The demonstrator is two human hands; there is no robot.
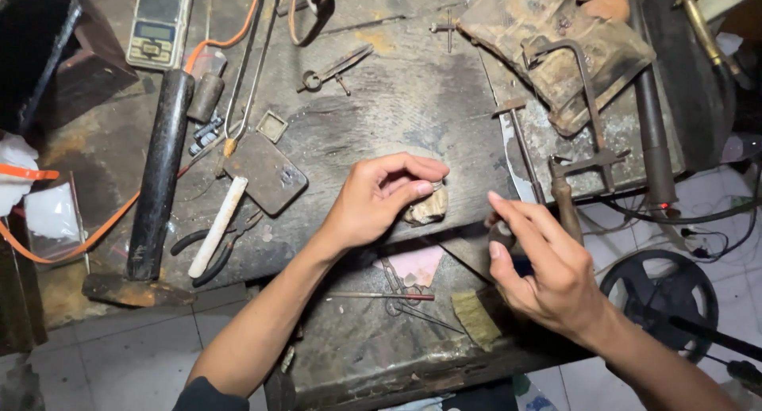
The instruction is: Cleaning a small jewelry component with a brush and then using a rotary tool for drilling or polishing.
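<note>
Fingers of my left hand [381,201] pinch shut on a pale lump [429,208] at the front edge of the desk [381,101]. My right hand [544,268] closes loosely around a small dark tool [503,233] just beside it. To work well, I judge I should brace the lump against the edge and keep the tool tip steady. A clear plastic bag [51,213] lies at the left edge; I cannot tell what is inside it.
</note>
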